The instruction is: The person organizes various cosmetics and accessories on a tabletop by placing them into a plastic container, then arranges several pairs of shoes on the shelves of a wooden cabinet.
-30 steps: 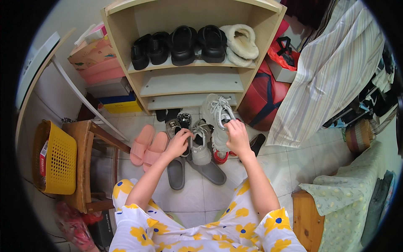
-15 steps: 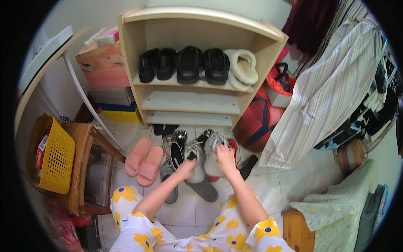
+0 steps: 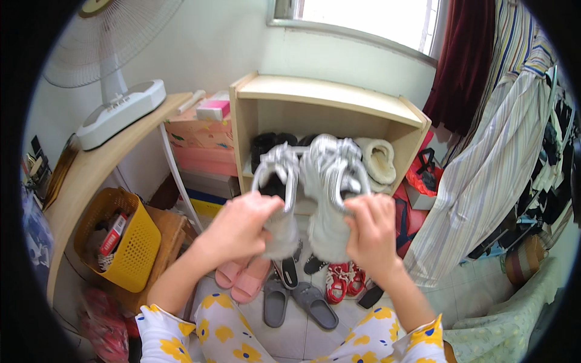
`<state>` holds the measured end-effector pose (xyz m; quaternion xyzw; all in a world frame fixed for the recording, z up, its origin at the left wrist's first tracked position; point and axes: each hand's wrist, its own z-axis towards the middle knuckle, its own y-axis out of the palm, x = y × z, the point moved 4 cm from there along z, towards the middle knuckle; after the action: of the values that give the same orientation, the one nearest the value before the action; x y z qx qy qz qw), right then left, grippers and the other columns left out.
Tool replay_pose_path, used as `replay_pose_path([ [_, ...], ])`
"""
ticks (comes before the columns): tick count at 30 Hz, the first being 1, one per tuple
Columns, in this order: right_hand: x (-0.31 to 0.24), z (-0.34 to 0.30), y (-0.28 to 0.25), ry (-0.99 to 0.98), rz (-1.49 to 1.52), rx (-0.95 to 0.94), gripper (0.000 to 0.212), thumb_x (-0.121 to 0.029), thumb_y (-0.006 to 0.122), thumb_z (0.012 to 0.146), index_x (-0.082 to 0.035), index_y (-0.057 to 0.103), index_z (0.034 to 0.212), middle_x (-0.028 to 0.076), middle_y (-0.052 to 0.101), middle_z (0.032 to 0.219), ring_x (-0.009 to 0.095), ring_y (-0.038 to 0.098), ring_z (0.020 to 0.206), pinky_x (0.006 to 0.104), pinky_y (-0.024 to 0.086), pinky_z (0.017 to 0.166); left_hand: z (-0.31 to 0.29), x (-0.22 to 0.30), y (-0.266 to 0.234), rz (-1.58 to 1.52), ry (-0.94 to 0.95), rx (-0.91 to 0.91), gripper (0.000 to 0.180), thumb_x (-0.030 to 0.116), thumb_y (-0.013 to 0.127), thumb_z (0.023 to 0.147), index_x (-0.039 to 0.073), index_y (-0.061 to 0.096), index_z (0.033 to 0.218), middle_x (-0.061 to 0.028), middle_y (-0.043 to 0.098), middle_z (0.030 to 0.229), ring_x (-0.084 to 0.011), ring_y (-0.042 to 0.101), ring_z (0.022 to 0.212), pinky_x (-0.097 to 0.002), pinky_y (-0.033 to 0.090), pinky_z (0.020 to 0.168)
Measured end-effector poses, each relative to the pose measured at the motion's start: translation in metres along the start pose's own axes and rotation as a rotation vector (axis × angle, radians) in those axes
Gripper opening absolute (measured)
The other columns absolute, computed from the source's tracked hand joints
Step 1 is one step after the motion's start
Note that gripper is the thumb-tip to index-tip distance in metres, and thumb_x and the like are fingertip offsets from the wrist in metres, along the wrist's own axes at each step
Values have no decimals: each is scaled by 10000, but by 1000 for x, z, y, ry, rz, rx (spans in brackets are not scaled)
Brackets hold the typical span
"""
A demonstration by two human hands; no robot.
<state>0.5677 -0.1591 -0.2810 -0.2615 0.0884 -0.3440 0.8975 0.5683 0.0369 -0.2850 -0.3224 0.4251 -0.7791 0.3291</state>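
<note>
I hold a pair of pale grey lace-up sneakers up in front of the shoe shelf, off the floor. My left hand (image 3: 239, 225) grips the left sneaker (image 3: 282, 233) by its heel collar, fingers closed. The right sneaker (image 3: 325, 209) is pinched at the collar by my right hand (image 3: 374, 233). Both toes point away from me, toward the wooden shoe shelf (image 3: 330, 95). Partly hidden behind them, black shoes (image 3: 264, 147) stand on the shelf's upper board, with cream fluffy slippers (image 3: 380, 160) at its right end.
Below, pink slides (image 3: 250, 281), grey slippers (image 3: 316, 305) and red-and-white shoes (image 3: 344, 284) lie on the tiles. A yellow basket (image 3: 130, 254) sits on a wooden stool at left, under a desk with a fan (image 3: 124, 112). At right hangs a striped cloth (image 3: 469, 175).
Both hands have lifted the grey sneakers from among the floor shoes to shelf height. The view has tilted up, bringing in the window and fan.
</note>
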Motion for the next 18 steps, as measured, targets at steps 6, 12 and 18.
replay_pose_path([
  [6, 25, 147, -8, -162, -185, 228, 191, -7, 535, 684, -26, 509, 872, 116, 510, 865, 299, 475, 857, 377, 364, 743, 70, -13, -120, 221, 106, 353, 391, -91, 493, 506, -3, 520, 887, -190, 541, 795, -358, 508, 849, -376, 415, 747],
  [12, 87, 267, 83, -84, -345, 90, 218, -90, 586, 700, -62, 528, 908, 63, 540, 950, 220, 468, 1006, 416, 381, 785, 195, -107, -145, 272, 73, 309, 453, -72, 481, 555, 10, 532, 997, -219, 574, 850, -351, 553, 828, -354, 448, 721],
  [18, 134, 235, 161, 277, -96, -121, 551, -184, 677, 670, -93, 414, 1146, 106, 394, 1192, 293, 347, 1133, 469, 361, 883, 209, -138, -81, 252, -8, 437, 585, -50, 515, 592, 113, 442, 1149, -186, 265, 1272, -414, 282, 1179, -432, 352, 947],
])
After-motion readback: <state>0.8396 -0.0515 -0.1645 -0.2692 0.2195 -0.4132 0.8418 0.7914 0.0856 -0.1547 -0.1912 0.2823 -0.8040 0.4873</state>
